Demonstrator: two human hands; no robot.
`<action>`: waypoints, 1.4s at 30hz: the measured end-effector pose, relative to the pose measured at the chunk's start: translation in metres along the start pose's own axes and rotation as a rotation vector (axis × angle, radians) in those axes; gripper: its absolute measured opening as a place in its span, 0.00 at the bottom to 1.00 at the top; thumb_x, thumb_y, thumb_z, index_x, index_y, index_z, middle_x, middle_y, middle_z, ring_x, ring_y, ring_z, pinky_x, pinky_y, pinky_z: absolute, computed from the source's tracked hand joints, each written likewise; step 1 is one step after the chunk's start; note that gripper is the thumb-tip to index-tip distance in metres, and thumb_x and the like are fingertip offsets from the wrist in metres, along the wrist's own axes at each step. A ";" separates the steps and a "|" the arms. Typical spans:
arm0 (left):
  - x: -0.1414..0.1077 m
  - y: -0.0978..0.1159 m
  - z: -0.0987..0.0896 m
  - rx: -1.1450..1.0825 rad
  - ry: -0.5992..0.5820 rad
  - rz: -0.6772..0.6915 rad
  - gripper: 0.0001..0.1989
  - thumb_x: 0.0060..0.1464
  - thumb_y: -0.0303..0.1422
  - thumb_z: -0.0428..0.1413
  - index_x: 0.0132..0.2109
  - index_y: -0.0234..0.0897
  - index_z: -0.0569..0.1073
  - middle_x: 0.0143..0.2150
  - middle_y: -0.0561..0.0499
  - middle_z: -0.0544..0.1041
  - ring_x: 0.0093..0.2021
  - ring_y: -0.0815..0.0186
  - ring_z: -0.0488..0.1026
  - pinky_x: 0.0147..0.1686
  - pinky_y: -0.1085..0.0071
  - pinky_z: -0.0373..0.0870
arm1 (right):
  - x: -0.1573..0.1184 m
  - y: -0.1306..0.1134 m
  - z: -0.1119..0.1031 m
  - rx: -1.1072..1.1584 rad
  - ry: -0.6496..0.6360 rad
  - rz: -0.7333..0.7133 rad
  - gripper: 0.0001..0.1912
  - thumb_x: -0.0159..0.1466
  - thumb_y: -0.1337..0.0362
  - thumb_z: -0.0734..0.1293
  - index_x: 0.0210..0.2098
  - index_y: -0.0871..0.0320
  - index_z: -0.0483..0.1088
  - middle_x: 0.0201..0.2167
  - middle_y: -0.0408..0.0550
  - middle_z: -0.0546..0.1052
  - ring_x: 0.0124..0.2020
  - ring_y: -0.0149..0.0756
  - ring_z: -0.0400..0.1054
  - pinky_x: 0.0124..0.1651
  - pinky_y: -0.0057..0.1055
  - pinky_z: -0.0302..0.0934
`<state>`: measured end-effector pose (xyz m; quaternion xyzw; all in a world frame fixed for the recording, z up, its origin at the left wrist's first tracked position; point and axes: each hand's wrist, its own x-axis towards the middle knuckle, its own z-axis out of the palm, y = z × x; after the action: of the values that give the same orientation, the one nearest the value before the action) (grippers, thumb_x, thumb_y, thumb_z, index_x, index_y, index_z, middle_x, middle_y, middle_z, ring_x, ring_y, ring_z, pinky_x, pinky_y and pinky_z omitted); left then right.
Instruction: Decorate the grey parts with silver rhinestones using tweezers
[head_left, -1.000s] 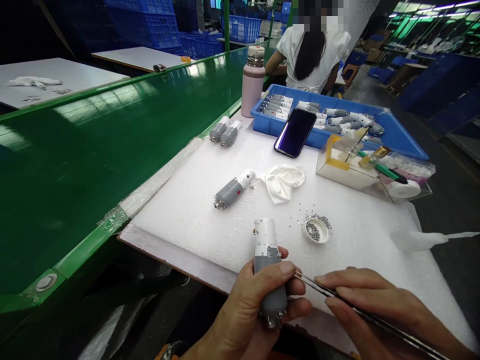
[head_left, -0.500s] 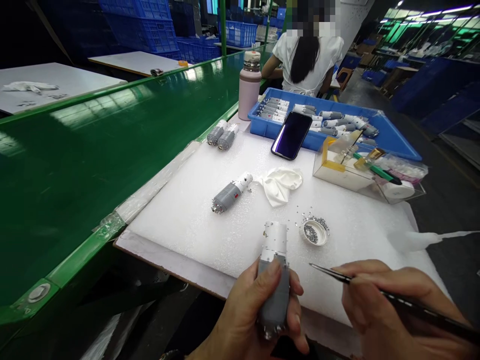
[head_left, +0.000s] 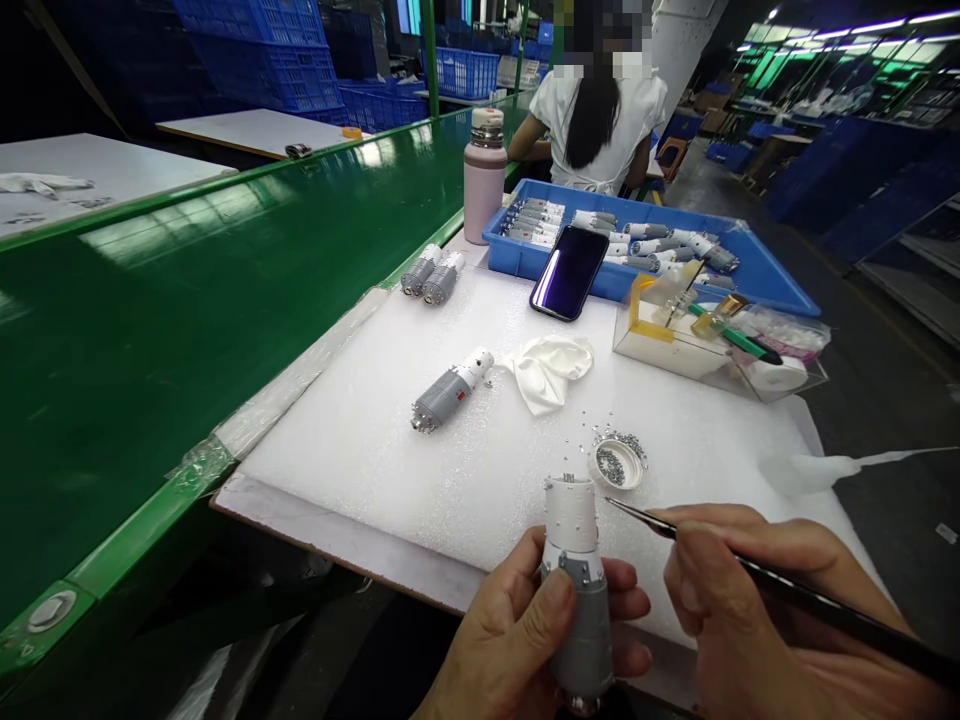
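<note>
Over the near edge of the white foam pad [head_left: 375, 480], left hand [head_left: 510, 640] wraps a grey-and-white cylinder [head_left: 577, 570], white end flecked with a few bright specks; right hand [head_left: 742, 590] pinches slim tweezers [head_left: 825, 603], tips closed narrow and empty as far as visible, near a cap of loose stones [head_left: 616, 465]; further cylinders [head_left: 660, 240] lie in the far blue tray [head_left: 765, 268]

Foam sheet [head_left: 337, 480] under motor [head_left: 442, 397], crumpled cloth [head_left: 547, 372]

The left hand [head_left: 517, 640] and right hand [head_left: 739, 600] are bare, with short fingernails [head_left: 559, 588].
</note>
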<state>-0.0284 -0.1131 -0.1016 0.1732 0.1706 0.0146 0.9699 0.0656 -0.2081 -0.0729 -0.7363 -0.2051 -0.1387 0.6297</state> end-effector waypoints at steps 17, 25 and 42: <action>0.001 -0.003 -0.004 0.098 0.000 0.073 0.16 0.59 0.37 0.60 0.52 0.37 0.74 0.47 0.44 0.77 0.49 0.60 0.75 0.48 0.64 0.72 | 0.003 -0.009 0.008 -0.031 0.004 -0.028 0.08 0.59 0.67 0.73 0.26 0.58 0.71 0.25 0.42 0.76 0.19 0.25 0.66 0.16 0.20 0.58; 0.002 -0.002 -0.007 0.155 -0.008 0.084 0.17 0.58 0.39 0.61 0.52 0.37 0.73 0.48 0.44 0.76 0.50 0.59 0.75 0.48 0.64 0.72 | 0.003 -0.009 0.009 -0.020 0.019 0.004 0.08 0.58 0.65 0.74 0.25 0.58 0.72 0.25 0.42 0.75 0.21 0.27 0.68 0.19 0.20 0.60; 0.000 -0.005 -0.001 0.261 0.045 0.106 0.21 0.56 0.43 0.62 0.52 0.38 0.68 0.55 0.39 0.72 0.54 0.52 0.72 0.45 0.65 0.67 | -0.009 -0.005 0.011 0.050 -0.001 -0.071 0.07 0.59 0.70 0.72 0.29 0.59 0.70 0.30 0.44 0.78 0.18 0.26 0.69 0.19 0.22 0.62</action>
<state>-0.0286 -0.1172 -0.1047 0.3062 0.1833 0.0472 0.9330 0.0550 -0.1983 -0.0746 -0.7128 -0.2349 -0.1554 0.6423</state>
